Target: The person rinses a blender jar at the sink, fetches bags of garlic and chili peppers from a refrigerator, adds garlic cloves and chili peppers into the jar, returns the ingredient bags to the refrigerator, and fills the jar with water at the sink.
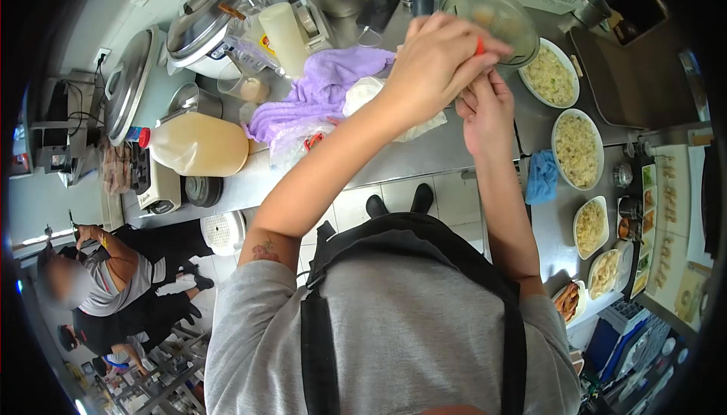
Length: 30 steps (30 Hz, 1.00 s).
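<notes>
My left hand [447, 63] reaches across the counter with its fingers bent and drawn together, the tips smeared by motion. A small red thing [480, 45] shows at its fingers; what it is cannot be made out. Just below, the fingers of my right hand [486, 108] are pinched close to my left thumb, and anything between them is hidden. Behind both hands stands a large clear round container [500, 17], partly covered by my left hand. A white cloth or bag [363, 95] and a purple towel [326, 82] lie under and beside my left forearm.
A jug of yellowish liquid [201, 145] with a red cap stands at left, near large lidded pots [216, 10]. Oval bowls of pale food [577, 148] line the right counter beside a blue cloth [541, 176]. Other people [121, 279] are at lower left, near a white stool [223, 232].
</notes>
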Tool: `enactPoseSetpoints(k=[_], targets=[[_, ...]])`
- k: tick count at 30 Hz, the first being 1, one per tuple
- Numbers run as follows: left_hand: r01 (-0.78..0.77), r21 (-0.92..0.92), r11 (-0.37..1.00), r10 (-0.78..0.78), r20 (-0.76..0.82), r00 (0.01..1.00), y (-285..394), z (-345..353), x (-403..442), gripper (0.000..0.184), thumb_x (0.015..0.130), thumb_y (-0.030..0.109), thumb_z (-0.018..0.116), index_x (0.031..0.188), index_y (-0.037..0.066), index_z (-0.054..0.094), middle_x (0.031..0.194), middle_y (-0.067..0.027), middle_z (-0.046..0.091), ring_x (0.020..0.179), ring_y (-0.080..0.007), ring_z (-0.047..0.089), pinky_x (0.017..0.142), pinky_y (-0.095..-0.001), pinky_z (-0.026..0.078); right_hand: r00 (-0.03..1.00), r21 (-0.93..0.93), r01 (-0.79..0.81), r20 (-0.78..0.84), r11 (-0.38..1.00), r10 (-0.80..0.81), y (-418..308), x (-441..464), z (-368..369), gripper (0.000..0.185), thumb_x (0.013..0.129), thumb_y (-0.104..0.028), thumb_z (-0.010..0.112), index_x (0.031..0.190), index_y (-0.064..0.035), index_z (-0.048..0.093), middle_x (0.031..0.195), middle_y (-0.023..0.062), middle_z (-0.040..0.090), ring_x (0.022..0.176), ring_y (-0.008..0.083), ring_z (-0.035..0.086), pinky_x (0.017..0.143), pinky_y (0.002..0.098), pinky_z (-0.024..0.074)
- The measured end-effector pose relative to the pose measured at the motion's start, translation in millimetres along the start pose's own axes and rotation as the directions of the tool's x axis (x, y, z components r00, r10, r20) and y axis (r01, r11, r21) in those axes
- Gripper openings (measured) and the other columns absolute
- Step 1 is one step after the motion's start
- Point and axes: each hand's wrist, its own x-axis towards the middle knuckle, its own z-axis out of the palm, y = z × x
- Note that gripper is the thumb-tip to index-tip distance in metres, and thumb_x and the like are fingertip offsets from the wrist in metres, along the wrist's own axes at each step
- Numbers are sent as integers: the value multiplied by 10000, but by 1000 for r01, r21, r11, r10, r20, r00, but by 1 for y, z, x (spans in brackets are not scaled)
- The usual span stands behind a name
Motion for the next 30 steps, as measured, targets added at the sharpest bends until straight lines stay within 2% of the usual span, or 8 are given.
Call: enactPoseSetpoints(k=[3, 5, 9, 12, 13, 16, 20, 30], targets=[[-4, -4, 1000, 4, -28, 1000, -20, 11, 42, 208, 865, 259, 585, 910, 88, 694, 873, -67, 649, 859, -239, 563, 807, -376, 403, 936, 175, -325, 203, 929, 289, 7, 2, -16, 108, 908, -213, 563, 887, -107, 559, 611, -81, 356, 464, 22, 262, 407, 189, 192], [74, 40, 996, -77, 60, 995, -33, 15, 63, 498, 788, 285, 633, 1125, -73, 554, 1095, -286, 572, 1006, -413, 568, 872, -427, 459, 868, 232, -471, 295, 851, 400, 19, -3, -21, 136, 912, -253, 540, 882, -120, 532, 615, -70, 355, 457, 32, 260, 399, 190, 195], [-126, 326, 937, 186, -159, 970, -51, -44, 63, 569, 782, 280, 654, 1203, -73, 509, 1161, -246, 567, 1096, -394, 537, 969, -389, 413, 701, 256, -667, 533, 700, 474, 38, -8, -40, 191, 922, -279, 458, 843, -104, 452, 598, -27, 346, 435, 65, 259, 367, 213, 198], [525, 57, 849, -527, 26, 850, -27, -126, 9, 348, 795, 302, 663, 969, 3, 631, 824, -189, 645, 729, -297, 607, 693, -370, 473, 615, 174, -729, 591, 661, 522, 54, -12, -52, 225, 888, -294, 401, 795, -97, 459, 583, -4, 400, 410, 67, 274, 354, 216, 201], [467, 109, 877, -476, 74, 876, -45, -136, -31, 245, 884, 233, 563, 983, 47, 687, 779, -89, 663, 727, -235, 618, 723, -334, 480, 582, 147, -749, 611, 646, 536, 59, -13, -55, 239, 886, -291, 396, 786, -84, 461, 583, 5, 405, 410, 69, 284, 351, 215, 210], [626, 510, 589, -805, 305, 509, -72, -142, -152, 236, 786, 258, 624, 930, 91, 710, 831, -131, 686, 762, -252, 664, 706, -356, 501, 518, 90, -789, 628, 607, 581, 73, -16, -50, 272, 882, -286, 386, 768, -53, 468, 591, 26, 422, 414, 76, 322, 344, 215, 237], [555, 786, 271, -961, 187, 206, -71, -104, -263, 230, 669, 249, 698, 855, 114, 718, 846, -142, 674, 823, -299, 648, 727, -412, 514, 410, 3, -853, 623, 521, 667, 90, -14, -30, 241, 866, -255, 396, 781, -49, 487, 612, 30, 447, 424, 83, 372, 339, 222, 273], [729, 621, 287, -944, 54, 325, -64, -113, -287, 205, 686, 256, 728, 814, 99, 696, 842, -137, 673, 756, -306, 649, 705, -390, 525, 228, 3, -963, 536, 268, 813, 136, -28, -2, 123, 834, -172, 419, 824, -95, 514, 624, 2, 464, 448, 89, 407, 378, 220, 341]])
